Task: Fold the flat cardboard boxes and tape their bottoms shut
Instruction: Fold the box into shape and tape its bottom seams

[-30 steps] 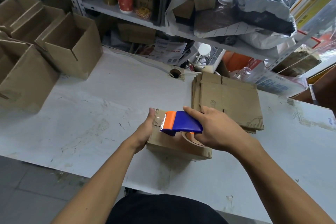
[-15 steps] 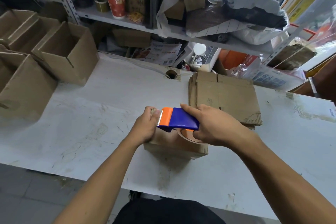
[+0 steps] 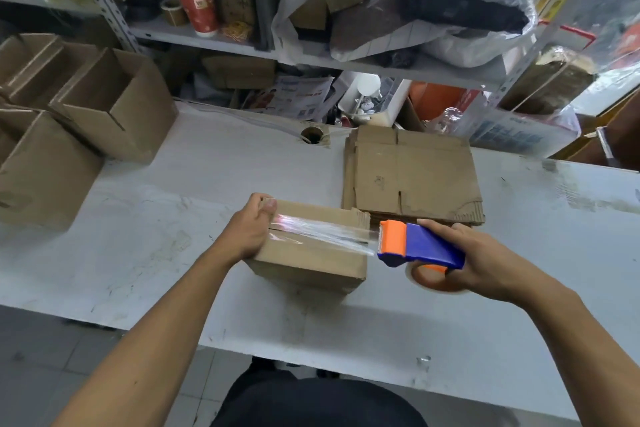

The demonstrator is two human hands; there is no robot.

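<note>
Centre of frame: a small brown folded cardboard box (image 3: 311,250) is sitting bottom-up on the scuffed white bench (image 3: 145,218). The left hand (image 3: 251,229) is gripping its left end, thumb pinning the start of a clear tape strip (image 3: 325,232). The right hand (image 3: 485,260) is clamping its grip around a blue-and-orange tape dispenser (image 3: 420,246), just past the box's right edge; tape is spanning the seam, uncut. Judgement: this box is nearly sealed.

Upper left: several erected brown cardboard boxes (image 3: 114,104) are standing open, apparently empty. Behind the work: a stack of flat brown cardboard blanks (image 3: 412,173) is waiting, so much remains.
</note>
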